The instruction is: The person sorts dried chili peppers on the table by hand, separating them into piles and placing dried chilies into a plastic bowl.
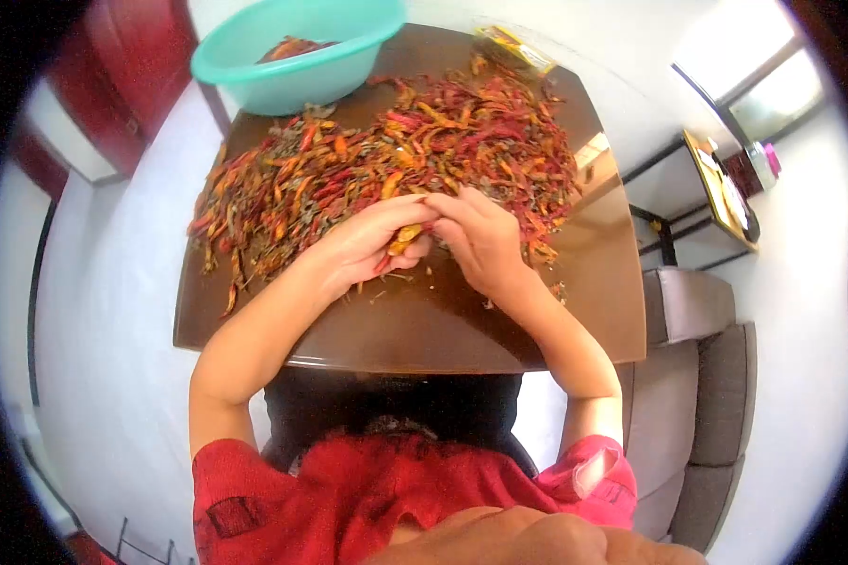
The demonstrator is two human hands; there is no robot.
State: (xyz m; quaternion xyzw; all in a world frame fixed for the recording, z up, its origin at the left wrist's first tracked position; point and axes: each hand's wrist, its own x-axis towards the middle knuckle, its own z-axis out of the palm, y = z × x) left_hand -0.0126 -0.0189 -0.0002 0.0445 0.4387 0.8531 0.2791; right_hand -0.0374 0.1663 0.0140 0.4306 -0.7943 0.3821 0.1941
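Left hand (377,243): over the near edge of the pile, fingers curled most of the way in around a small bunch of red and yellow dried chilli-like pods (405,238); the bunch shows between palm and fingertips. Right hand (481,240): just beside, fingers bent, tips meeting those of the left above the bunch. Cannot tell whether the right fingers pinch a pod; the contact is too small to read.

Broad heap of red, orange and yellow shrivelled pods (471,132), mixed with grey-brown bits, spread over the glossy brown bench (405,334) beyond both hands. A few loose scraps lie near the wrists. Far left edge: round pale-green plastic basin (301,71), some reddish pods inside. Far right corner: yellow-edged packet (516,47), close to the heap. Grey cushioned sofa (664,395) right of the bench.
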